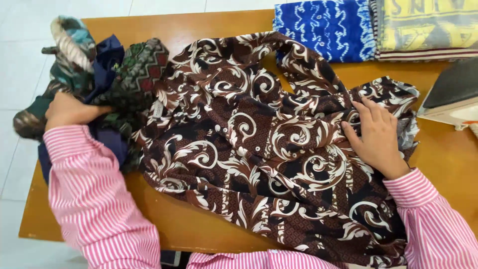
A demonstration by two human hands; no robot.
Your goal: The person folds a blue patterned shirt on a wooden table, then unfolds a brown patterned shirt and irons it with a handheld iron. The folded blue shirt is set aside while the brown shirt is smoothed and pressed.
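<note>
A brown batik shirt (259, 149) with white swirls lies spread and rumpled across the wooden table (199, 25). My right hand (377, 135) rests flat on its right side, fingers spread, pressing the cloth. My left hand (67, 110) reaches into a heap of dark crumpled clothes (117, 79) at the table's left end, its fingers buried in the blue and green fabric. Both arms wear pink-and-white striped sleeves.
A folded blue patterned cloth (323, 27) and a folded yellow-and-grey cloth (425, 27) lie at the back right. A dark iron-like object on a white base (453, 94) sits at the right edge. White tiled floor (20, 45) surrounds the table.
</note>
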